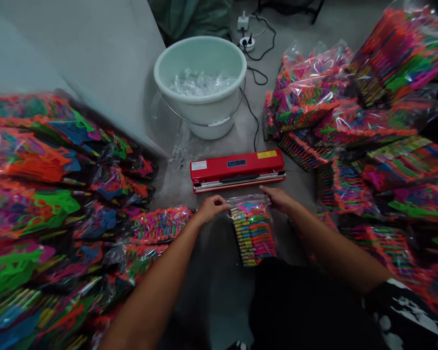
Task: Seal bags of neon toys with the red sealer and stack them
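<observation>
Between my hands lies a clear plastic bag (253,231) packed with rows of colourful stick-like items, its top edge toward the red bar sealer. My left hand (212,209) pinches the bag's upper left corner between thumb and fingers. At the upper right corner is my right hand (276,197), its index finger stretched toward the sealer; its grip on the plastic is partly hidden. Just beyond the bag, the red bar sealer (237,167) rests on the floor, with a metal bar along its near side.
Behind the sealer stands a pale green bucket (200,92) holding crumpled clear plastic. Filled bags (29,194) pile up at left, and more bags (387,160) at right. A black cable (253,114) runs from the sealer to a white power socket (247,43).
</observation>
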Available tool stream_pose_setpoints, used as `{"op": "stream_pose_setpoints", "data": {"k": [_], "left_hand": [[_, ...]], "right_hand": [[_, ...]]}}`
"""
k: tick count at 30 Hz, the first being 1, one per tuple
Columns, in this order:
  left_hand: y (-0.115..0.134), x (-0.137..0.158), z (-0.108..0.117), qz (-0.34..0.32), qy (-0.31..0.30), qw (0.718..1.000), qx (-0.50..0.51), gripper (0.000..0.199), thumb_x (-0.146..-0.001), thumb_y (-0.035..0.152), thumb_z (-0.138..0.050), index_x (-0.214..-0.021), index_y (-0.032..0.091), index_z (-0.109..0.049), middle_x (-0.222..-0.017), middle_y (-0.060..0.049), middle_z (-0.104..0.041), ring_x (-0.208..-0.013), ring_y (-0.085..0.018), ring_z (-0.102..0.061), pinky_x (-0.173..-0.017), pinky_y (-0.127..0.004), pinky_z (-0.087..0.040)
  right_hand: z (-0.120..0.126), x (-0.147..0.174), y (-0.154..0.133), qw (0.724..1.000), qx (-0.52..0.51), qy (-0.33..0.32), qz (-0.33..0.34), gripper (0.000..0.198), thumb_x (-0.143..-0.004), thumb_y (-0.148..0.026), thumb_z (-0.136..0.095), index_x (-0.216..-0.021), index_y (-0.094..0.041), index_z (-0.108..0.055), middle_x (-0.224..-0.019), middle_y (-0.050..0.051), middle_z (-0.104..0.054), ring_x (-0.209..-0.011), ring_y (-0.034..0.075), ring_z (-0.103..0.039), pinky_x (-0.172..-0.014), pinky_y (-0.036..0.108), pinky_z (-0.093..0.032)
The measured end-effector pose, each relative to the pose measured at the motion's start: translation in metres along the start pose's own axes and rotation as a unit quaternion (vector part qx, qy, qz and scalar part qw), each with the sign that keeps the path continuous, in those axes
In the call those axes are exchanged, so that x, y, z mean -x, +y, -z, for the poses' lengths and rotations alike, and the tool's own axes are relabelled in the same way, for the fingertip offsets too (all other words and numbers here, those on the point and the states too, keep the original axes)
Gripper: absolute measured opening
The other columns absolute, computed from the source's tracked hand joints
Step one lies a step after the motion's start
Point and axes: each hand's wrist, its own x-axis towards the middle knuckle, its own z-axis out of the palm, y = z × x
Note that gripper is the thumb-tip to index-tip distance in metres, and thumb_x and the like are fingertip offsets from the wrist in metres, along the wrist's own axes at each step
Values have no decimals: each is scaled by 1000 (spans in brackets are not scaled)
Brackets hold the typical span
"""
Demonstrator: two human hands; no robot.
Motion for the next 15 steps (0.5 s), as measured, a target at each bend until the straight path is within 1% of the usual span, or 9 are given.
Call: {"op": "stream_pose_setpoints", "data": {"k": [2, 4, 6, 8, 9, 10, 12, 13, 15], "left_hand": [[-15, -9, -11, -8, 112, 992, 56, 47, -63, 54, -87, -85, 17, -68, -81, -1, -67, -76, -15, -59, -76, -28, -46], [-26, -17, -27, -8, 215, 970, 111, 45, -64, 46, -88, -93, 18, -69, -88, -3, -69, -81, -17, -62, -80, -29, -48], [-35, -24, -43, -2, 304, 937, 172, 49, -65, 38, -89, -104, 18, -67, -99, -5, -71, -89, -17, -65, -86, -30, -49], [-42, -29, -58, 16, 376, 897, 234, 57, -66, 34, -91, -114, 20, -63, -109, -6, -71, -95, -18, -67, -90, -30, -50], [-45, -30, -63, 30, 392, 882, 261, 60, -67, 34, -91, -117, 20, -62, -112, -7, -71, -97, -18, -67, -90, -30, -50], [-47, -31, -67, 45, 392, 873, 286, 61, -67, 36, -92, -118, 20, -61, -112, -7, -71, -98, -18, -68, -89, -30, -50], [-50, -32, -69, 79, 357, 874, 320, 61, -69, 46, -91, -115, 18, -63, -106, -7, -73, -94, -18, -68, -83, -29, -51], [-51, -32, -68, 92, 334, 879, 327, 60, -69, 50, -89, -113, 17, -65, -102, -6, -73, -90, -18, -68, -80, -28, -50], [-52, -33, -64, 106, 307, 888, 325, 57, -67, 54, -89, -104, 16, -69, -94, -5, -74, -84, -17, -68, -76, -27, -49]], "right_hand": [[4, -12, 6, 994, 55, 38, 91, 58, -77, -73, -76, -69, -22, -48, -52, -8, -46, -46, 9, -43, -47, 22, -39], [5, -21, 11, 980, 81, 70, 170, 59, -74, -76, -75, -72, -22, -52, -56, -7, -50, -50, 11, -47, -49, 23, -40], [3, -27, 14, 968, 65, 117, 213, 58, -70, -74, -77, -86, -21, -58, -71, -3, -61, -60, 14, -56, -53, 24, -45], [0, -30, 18, 955, 56, 180, 228, 65, -67, -70, -79, -103, -21, -60, -92, 3, -70, -76, 19, -65, -61, 27, -51], [-2, -31, 21, 949, 63, 210, 227, 68, -66, -68, -80, -109, -20, -60, -101, 6, -72, -85, 21, -67, -67, 28, -52], [-3, -32, 24, 946, 77, 231, 214, 69, -65, -67, -81, -110, -19, -60, -105, 9, -73, -90, 22, -68, -72, 30, -53], [-5, -33, 30, 948, 114, 244, 171, 62, -65, -64, -81, -103, -18, -64, -102, 11, -75, -92, 24, -69, -76, 31, -52], [-6, -34, 34, 952, 126, 235, 152, 57, -65, -62, -81, -97, -18, -66, -96, 10, -75, -89, 23, -69, -75, 30, -51], [-7, -37, 40, 965, 121, 188, 137, 48, -67, -62, -79, -85, -18, -68, -82, 6, -73, -77, 21, -66, -66, 27, -47]]}}
